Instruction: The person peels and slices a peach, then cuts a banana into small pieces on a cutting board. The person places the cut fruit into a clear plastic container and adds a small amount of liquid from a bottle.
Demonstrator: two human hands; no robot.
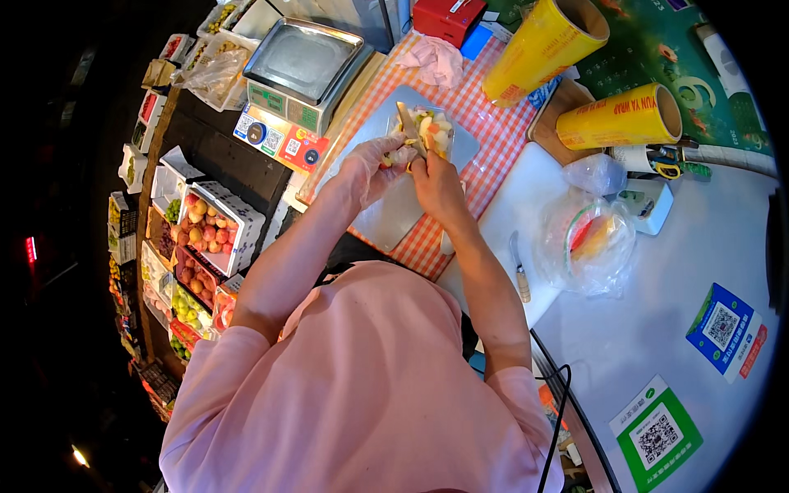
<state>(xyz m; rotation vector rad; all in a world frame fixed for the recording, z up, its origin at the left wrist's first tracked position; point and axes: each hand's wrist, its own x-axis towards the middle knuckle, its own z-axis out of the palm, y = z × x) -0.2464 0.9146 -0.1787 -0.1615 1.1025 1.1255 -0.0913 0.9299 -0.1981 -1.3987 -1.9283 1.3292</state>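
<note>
My left hand (376, 164), in a clear plastic glove, is closed near a knife's blade (408, 123), around a small pale piece that I cannot make out clearly. My bare right hand (430, 181) grips the knife at its near end, the blade pointing away from me. Just beyond and beside the blade, a clear container (440, 123) holds cut pale and orange fruit pieces. My hands are over a grey board (382, 226) on a red checked cloth (485, 152), and partly hide what lies under them.
A scale (300, 62) stands back left above fruit boxes (246, 230). Back right are yellow wrap rolls (522, 62), scissors (666, 168) and a red machine (448, 16). At right lie a white board (514, 201), small knife (519, 275) and bagged bowl (588, 246).
</note>
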